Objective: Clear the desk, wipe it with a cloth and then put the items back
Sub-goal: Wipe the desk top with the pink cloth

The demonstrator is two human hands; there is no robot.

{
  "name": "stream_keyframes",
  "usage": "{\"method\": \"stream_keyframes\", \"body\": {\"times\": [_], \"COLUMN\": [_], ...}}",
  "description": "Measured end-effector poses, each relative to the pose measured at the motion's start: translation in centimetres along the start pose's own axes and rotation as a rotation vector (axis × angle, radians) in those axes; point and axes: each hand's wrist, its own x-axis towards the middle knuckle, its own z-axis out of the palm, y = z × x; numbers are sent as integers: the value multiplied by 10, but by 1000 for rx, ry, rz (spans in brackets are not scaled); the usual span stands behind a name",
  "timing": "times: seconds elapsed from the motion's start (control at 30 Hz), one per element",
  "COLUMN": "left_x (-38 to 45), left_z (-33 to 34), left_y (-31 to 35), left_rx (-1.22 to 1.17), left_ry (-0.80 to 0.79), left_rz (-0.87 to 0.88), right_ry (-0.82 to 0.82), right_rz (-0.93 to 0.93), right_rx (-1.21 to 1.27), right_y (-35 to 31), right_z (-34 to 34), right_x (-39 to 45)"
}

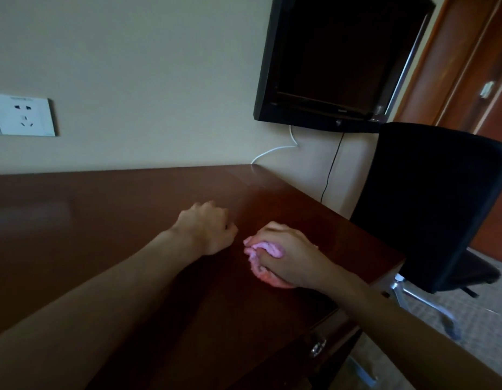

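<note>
Dark wooden desk (103,220) against a beige wall, both hands on its top.

Near the desk's right edge, the right hand (289,254) presses down on a bunched pink cloth (261,253), fingers curled round it. Just beside it, the left hand (207,229) rests on the wood with loosely curled fingers, holding nothing. Behind are a wall-mounted television (337,60), a black office chair (430,204) and a wall socket (24,115).
</note>
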Motion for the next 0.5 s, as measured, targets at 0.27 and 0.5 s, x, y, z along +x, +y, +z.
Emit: {"method": "stream_keyframes", "body": {"times": [0.27, 0.5], "left_x": [92, 109], "left_z": [29, 43], "left_y": [-55, -66], "left_rx": [41, -14], "left_ry": [-49, -116], "left_rz": [-10, 13], "right_ry": [185, 178], "right_rz": [198, 574], "right_rx": [-91, -197], "right_y": [60, 177], "right_z": [36, 9], "right_x": [132, 218]}}
